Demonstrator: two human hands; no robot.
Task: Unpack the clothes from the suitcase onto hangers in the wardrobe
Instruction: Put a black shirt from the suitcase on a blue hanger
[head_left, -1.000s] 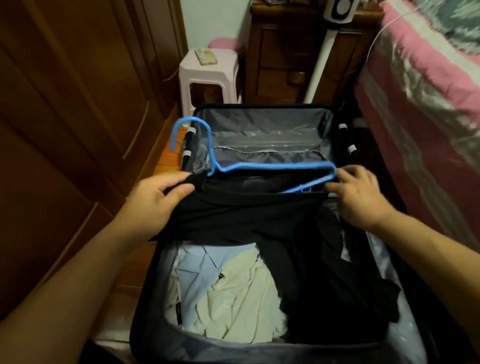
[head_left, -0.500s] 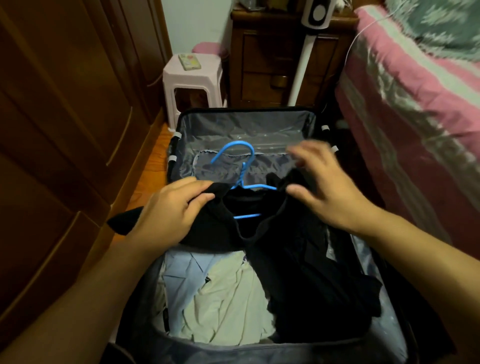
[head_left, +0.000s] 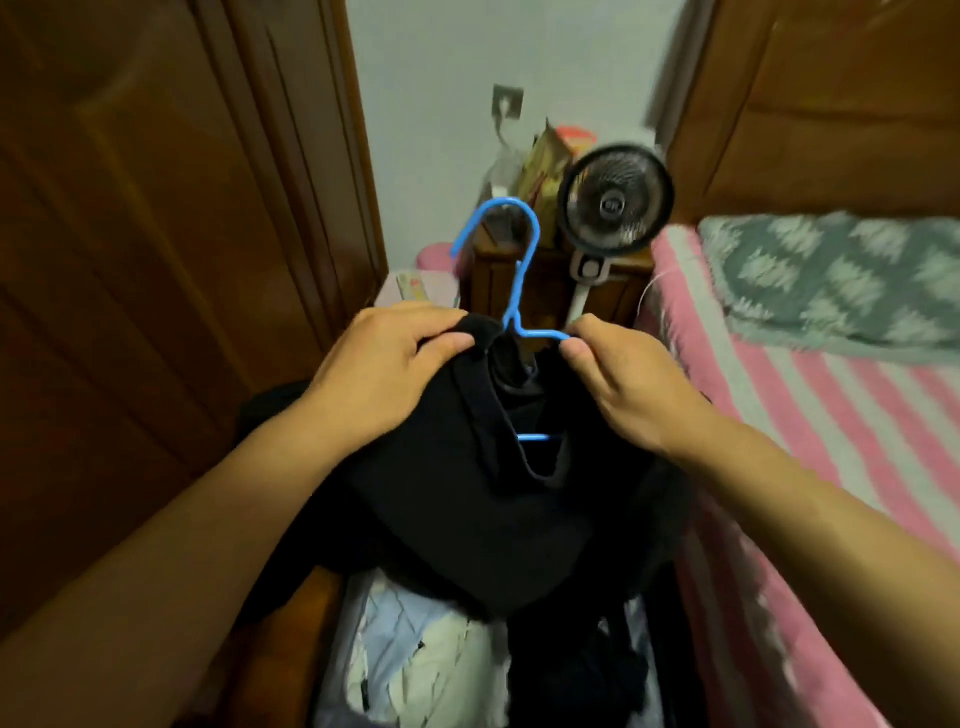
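You've got the black garment (head_left: 467, 499) up off the suitcase (head_left: 337, 696) now. A second ago it lay draped across the open case with the blue hanger (head_left: 511, 291) flat on top; now the hanger stands nearly upright between your hands, hook above your knuckles and curling toward your left.

Left hand (head_left: 387, 374): fingers and thumb pinching the garment's shoulder bunched at the hanger's neck. Right hand (head_left: 623, 384): fingertips pinching the hanger's right arm just beside the neck, bare blue wire showing at your thumb. So left shoulder looks seated, right shoulder not yet. A short blue bit of the lower bar shows through the neck opening below your hands.

Garment body hangs below both wrists, its lower edge low over the case; can't tell if it touches the contents. Light blue and cream clothes (head_left: 415, 644) remain in the case under your forearms, plus more dark fabric under the right one.

My read: threading is roughly half done. Pull the right shoulder over before you turn to the wardrobe (head_left: 156, 260) on your left, or it may slide off.
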